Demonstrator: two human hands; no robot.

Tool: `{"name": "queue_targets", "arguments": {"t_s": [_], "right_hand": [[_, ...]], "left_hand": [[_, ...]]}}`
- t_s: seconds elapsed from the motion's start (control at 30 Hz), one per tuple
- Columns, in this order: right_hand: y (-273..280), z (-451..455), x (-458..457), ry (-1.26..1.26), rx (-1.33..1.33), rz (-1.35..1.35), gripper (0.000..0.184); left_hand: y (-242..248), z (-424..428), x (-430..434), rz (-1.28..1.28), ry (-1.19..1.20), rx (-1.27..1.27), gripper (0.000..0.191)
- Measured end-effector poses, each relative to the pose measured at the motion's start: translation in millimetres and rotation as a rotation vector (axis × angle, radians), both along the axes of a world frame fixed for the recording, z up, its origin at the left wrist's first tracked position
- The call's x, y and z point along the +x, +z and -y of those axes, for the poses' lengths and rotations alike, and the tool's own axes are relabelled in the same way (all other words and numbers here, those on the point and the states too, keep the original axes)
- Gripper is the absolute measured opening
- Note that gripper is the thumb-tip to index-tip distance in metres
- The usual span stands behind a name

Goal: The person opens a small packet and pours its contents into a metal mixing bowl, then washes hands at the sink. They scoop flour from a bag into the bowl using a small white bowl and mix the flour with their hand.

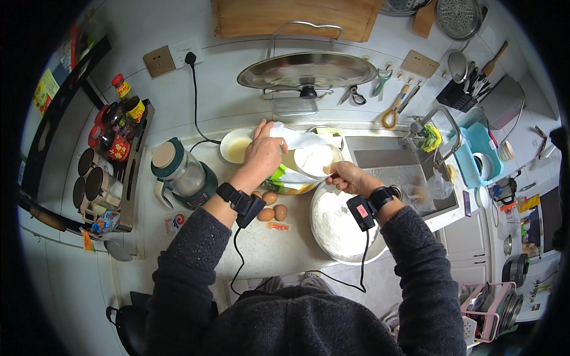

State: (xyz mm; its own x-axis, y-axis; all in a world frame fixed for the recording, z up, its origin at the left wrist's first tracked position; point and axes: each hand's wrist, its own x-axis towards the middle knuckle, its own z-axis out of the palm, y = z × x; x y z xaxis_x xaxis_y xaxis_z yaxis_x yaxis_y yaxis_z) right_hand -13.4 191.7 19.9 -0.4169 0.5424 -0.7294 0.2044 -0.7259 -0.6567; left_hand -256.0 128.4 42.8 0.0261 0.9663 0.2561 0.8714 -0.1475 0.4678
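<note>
My left hand point(266, 152) grips the upper edge of an open plastic bag point(283, 178), white with green print. In my right hand point(349, 177) is the rim of a small white bowl point(315, 161) with white powder in it. That bowl is at the bag's mouth, and its underside is hidden. Just below my right hand stands a large metal basin point(384, 249) holding a heap of white powder point(337, 224), which looks like flour. A white bowl of pale yellow liquid point(237, 150) sits beside my left hand. Several brown eggs point(280, 212) lie on the worktop below the bag.
A glass-jug blender or kettle point(181, 171) stands left on the worktop point(280, 253). A small orange sachet point(278, 226) lies by the eggs. The steel sink point(383, 159) is to the right. A large pan lid point(307, 71) hangs on the wall. Cables trail from both wrist devices.
</note>
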Motion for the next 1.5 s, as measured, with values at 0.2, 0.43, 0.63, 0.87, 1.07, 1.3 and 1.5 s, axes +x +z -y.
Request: {"name": "queue_targets", "arguments": {"t_s": [0.2,0.43,0.63,0.87,1.07,1.3,1.5], "right_hand": [[-5.9,19.5,-1.7,-0.029,0.087,-0.066,0.017],[28.6,56.4,26.5,0.023,0.105,-0.121,0.016],[20.7,89.8,85.2,-0.146,0.141,-0.102,0.024],[-61.5,110.1,138.5,-0.235,0.584,0.426,0.029],[-104.5,110.3,152.7,-0.041,1.651,1.02,0.042],[-91.1,105.8,140.3,0.319,1.466,1.237,0.054],[-68.6,91.4,143.7,0.404,1.603,1.282,0.056]], "left_hand": [[-1.4,-3.2,5.4,-0.204,0.056,-0.1,0.063],[-1.4,-1.4,5.2,-0.118,0.068,-0.135,0.065],[-8.0,0.7,6.9,-0.127,0.027,-0.097,0.062],[-11.5,4.0,11.3,-0.116,0.015,-0.091,0.058],[-10.1,7.3,16.6,-0.108,0.031,-0.113,0.056],[-13.6,11.5,15.8,-0.092,0.025,-0.132,0.054],[-15.6,9.8,13.4,-0.1,0.042,-0.115,0.058]]}}
